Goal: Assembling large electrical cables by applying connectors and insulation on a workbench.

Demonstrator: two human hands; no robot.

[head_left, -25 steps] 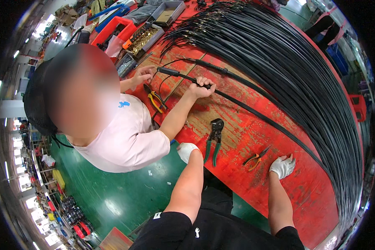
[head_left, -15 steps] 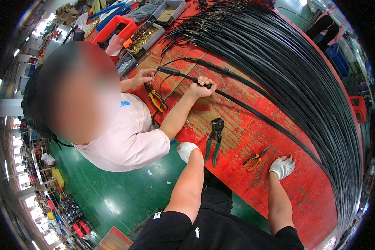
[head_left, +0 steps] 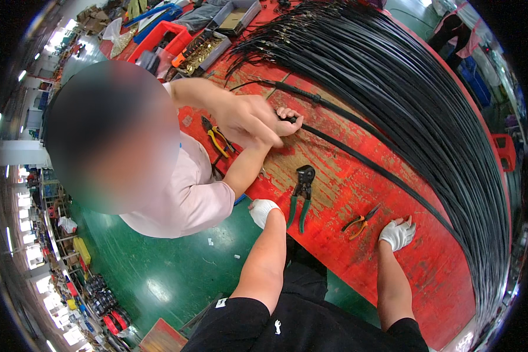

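My left hand [head_left: 263, 213], in a white glove, hangs at the near table edge beside green-handled crimping pliers [head_left: 302, 196]; its fingers are mostly hidden. My right hand [head_left: 398, 234], also gloved, rests on the red table with its fingers loosely bent and apart, holding nothing. Just left of it lie small orange-handled pliers [head_left: 359, 223]. A co-worker's hand [head_left: 290, 117] grips a black cable [head_left: 358, 154] that runs right into the large bundle. The co-worker's other hand [head_left: 249, 117] is blurred across the cable's end and hides it.
A thick bundle of black cables [head_left: 387, 94] curves along the far and right side of the worn red table [head_left: 334, 258]. Yellow-handled pliers [head_left: 219, 138] lie near the co-worker. Bins of small parts, including a red bin [head_left: 179, 36], stand at the far left.
The co-worker's far hand has swung right and nearer, from the cable's end to over the gripping hand. The co-worker's head has shifted slightly. My hands have not moved.
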